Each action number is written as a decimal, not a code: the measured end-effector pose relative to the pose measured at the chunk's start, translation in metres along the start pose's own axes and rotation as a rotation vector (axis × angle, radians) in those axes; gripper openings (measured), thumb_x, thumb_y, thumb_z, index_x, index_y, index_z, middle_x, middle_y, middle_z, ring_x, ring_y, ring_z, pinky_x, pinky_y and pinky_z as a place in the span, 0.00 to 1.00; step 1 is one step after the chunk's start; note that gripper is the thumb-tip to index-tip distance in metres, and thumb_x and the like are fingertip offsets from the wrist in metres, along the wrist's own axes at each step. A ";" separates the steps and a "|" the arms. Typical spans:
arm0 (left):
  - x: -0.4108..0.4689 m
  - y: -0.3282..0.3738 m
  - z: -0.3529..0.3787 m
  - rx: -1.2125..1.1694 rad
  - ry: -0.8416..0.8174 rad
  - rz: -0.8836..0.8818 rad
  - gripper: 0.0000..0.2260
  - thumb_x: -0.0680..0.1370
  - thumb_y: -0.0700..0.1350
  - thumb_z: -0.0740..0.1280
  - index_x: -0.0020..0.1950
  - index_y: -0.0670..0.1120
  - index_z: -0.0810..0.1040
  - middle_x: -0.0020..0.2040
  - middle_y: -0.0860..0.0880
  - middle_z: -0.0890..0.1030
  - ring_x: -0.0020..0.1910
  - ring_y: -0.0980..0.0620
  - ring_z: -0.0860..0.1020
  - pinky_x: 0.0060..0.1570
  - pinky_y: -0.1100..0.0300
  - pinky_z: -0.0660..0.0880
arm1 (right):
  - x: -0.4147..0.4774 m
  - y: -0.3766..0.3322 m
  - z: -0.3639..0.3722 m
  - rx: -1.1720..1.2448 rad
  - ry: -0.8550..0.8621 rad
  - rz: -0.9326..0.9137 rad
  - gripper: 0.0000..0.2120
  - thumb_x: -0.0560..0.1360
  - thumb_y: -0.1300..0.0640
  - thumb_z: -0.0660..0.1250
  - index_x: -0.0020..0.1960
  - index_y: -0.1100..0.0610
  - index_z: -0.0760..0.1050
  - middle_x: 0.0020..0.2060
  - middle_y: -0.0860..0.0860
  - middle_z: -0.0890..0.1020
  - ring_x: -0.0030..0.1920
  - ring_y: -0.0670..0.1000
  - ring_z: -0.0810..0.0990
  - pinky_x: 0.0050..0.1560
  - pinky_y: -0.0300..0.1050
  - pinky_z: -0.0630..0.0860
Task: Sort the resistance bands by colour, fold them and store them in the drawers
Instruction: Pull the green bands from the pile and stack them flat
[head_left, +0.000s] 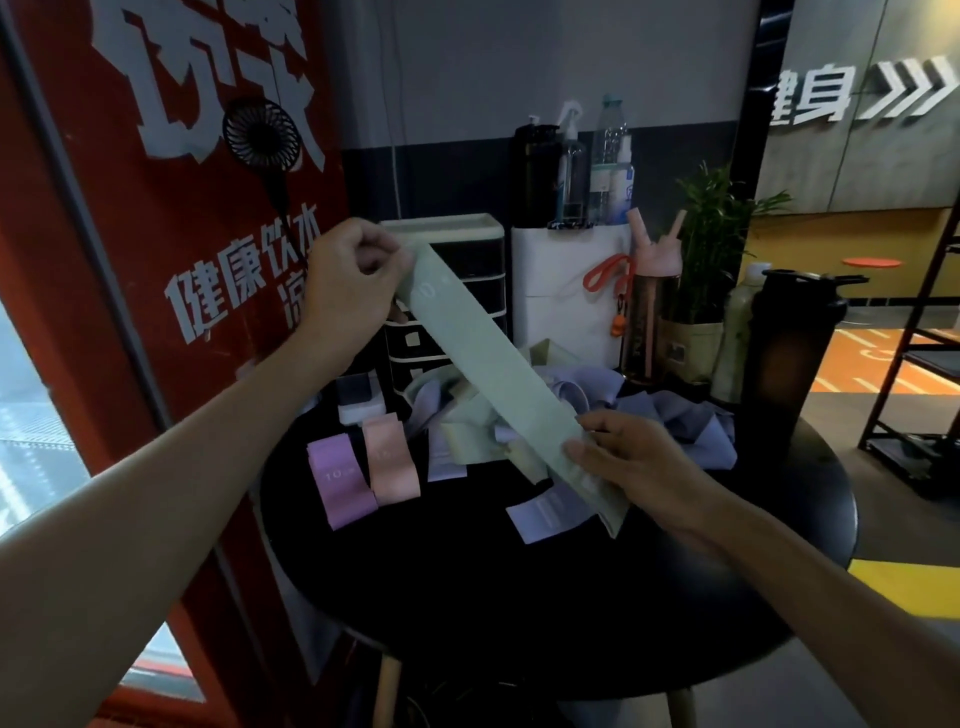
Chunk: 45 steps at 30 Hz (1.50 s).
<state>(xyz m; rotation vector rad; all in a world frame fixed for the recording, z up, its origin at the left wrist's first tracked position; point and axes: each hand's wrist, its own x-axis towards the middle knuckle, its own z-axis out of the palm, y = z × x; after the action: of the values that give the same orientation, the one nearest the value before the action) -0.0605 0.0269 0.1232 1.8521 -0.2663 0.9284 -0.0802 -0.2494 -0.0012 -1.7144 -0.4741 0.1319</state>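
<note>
Left hand (353, 280): raised at the far left of the table, with the fingers curled tight round the upper end of the green band (488, 353).
Right hand (628, 457): lower and nearer, pinching the band's lower end, thumb on top and fingers underneath.
Green band: held in the air, pulled flat and straight on a slant between the two hands – high at the left, low at the right. It carries pale print near the upper end, possibly a number, too faint to read for sure.
Drawer unit (452, 228): small, with a cream frame and dark drawers. It stands at the back left of the table, partly behind the left hand and the band's top end.
Pile of bands (649, 410): lilac and pale green ones heaped loosely at mid-table, under and behind the held band.
Purple band (340, 480): folded, lying on the left part of the table and marked "10".
Pink band (392, 462): folded, lying against the purple one's right side.
Lilac band (545, 512): flat on the table just beside the right hand, partly under the green band's loose end.
Table (519, 597): round and black, on pale wooden legs.
Behind the pile: a white box (561, 291) with bottles on top, a pink-lidded bottle (652, 312), a potted plant (722, 228) and a dark shaker bottle (789, 353) at the right edge.
Left wall: a red panel (171, 234) with white lettering – a small black fan (262, 132) hangs on it.
</note>
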 end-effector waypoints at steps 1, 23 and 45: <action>-0.009 -0.005 -0.001 -0.007 0.013 -0.029 0.05 0.80 0.39 0.69 0.52 0.41 0.74 0.42 0.48 0.81 0.35 0.58 0.82 0.27 0.62 0.78 | -0.007 0.002 -0.007 -0.005 0.003 0.018 0.06 0.78 0.60 0.65 0.54 0.58 0.78 0.42 0.53 0.86 0.41 0.49 0.83 0.40 0.40 0.77; -0.215 -0.078 0.015 0.353 -0.431 -0.157 0.13 0.75 0.36 0.71 0.40 0.55 0.80 0.41 0.58 0.82 0.47 0.64 0.78 0.44 0.76 0.70 | -0.101 0.066 -0.088 -0.683 0.188 0.085 0.10 0.75 0.59 0.69 0.41 0.44 0.80 0.36 0.46 0.82 0.41 0.46 0.80 0.43 0.47 0.75; -0.204 -0.064 0.037 0.559 -0.808 0.173 0.10 0.76 0.60 0.60 0.49 0.61 0.80 0.50 0.63 0.74 0.50 0.62 0.70 0.52 0.58 0.63 | -0.096 0.069 -0.070 -0.997 0.074 -0.038 0.02 0.74 0.47 0.69 0.46 0.43 0.78 0.47 0.35 0.74 0.56 0.42 0.68 0.59 0.49 0.58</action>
<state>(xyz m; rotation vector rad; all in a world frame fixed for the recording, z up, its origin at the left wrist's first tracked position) -0.1462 -0.0188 -0.0703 2.7055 -0.7197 0.3184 -0.1270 -0.3593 -0.0704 -2.6668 -0.5595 -0.2409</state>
